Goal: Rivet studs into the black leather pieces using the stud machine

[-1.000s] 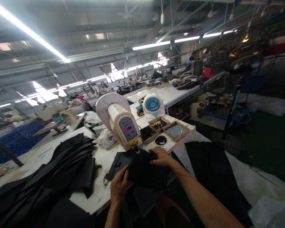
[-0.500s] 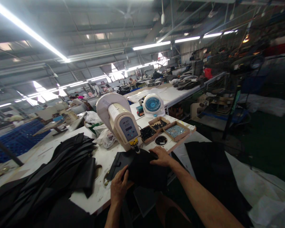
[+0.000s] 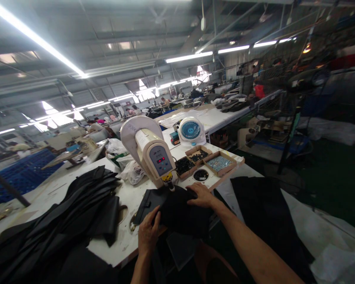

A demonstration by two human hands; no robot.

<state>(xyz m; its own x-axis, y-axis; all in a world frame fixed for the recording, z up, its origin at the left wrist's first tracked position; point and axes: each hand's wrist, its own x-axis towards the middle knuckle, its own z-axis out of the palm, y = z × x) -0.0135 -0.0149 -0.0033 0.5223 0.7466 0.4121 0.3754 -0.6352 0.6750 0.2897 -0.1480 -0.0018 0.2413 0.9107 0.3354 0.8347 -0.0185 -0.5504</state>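
A black fabric piece [image 3: 180, 211] lies under the pressing head of a cream snap-fastening machine [image 3: 154, 154], whose small display glows red. My left hand [image 3: 148, 228] grips the near left edge of the fabric, thumb on top and fingers partly hidden. On the right side, my right hand [image 3: 200, 195] pinches the same piece close to the machine's head. The dark punch [image 3: 171, 187] comes down at the fabric's far edge between my hands; whether it touches the cloth I cannot tell.
Behind my right hand are cardboard boxes of black parts [image 3: 184, 166] and silvery parts [image 3: 220, 162], with a small fan [image 3: 191, 132] beyond. A heap of black fabric pieces [image 3: 88, 201] covers the left of the table. More black fabric [image 3: 263, 209] lies at right.
The machine's display has lit up with red digits. My hands and the black fabric have hardly moved.
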